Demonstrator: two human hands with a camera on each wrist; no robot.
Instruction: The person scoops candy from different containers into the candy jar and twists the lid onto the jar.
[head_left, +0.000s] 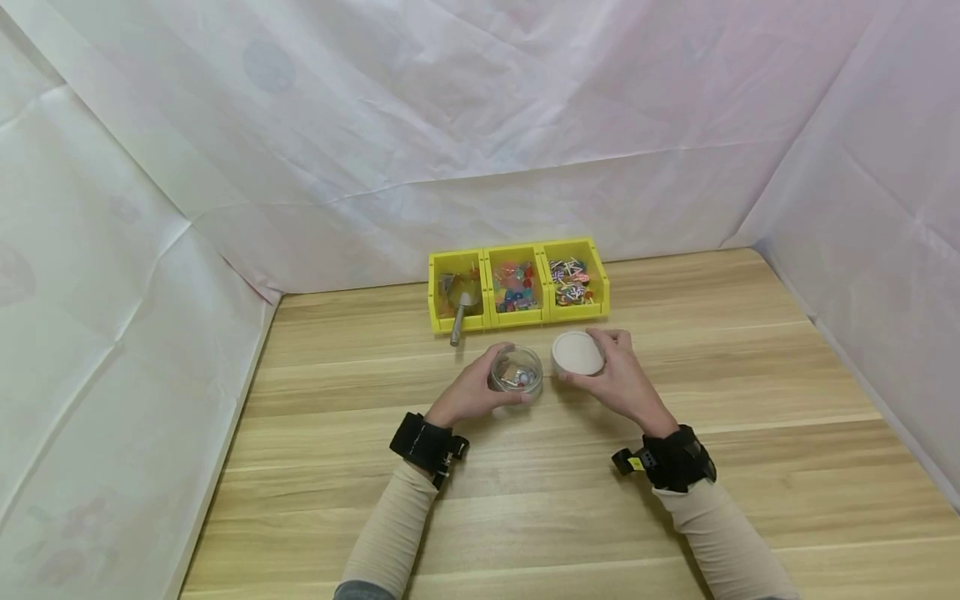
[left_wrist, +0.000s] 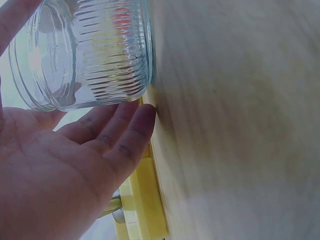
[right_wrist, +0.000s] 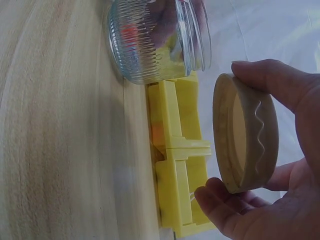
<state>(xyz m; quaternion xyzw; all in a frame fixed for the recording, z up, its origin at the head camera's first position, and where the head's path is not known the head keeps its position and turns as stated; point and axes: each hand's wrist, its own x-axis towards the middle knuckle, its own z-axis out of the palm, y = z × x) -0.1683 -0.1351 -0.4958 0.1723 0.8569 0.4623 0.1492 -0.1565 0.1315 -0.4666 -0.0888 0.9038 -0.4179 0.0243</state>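
A ribbed clear glass jar with small coloured items inside stands on the wooden table. My left hand cups its left side, fingers against the glass. My right hand holds a round wooden lid by its rim, just right of the jar and lifted off the table.
Three joined yellow bins sit behind the jar. The left one holds a metal scoop; the other two hold coloured small items. White sheeting walls the table's left, back and right.
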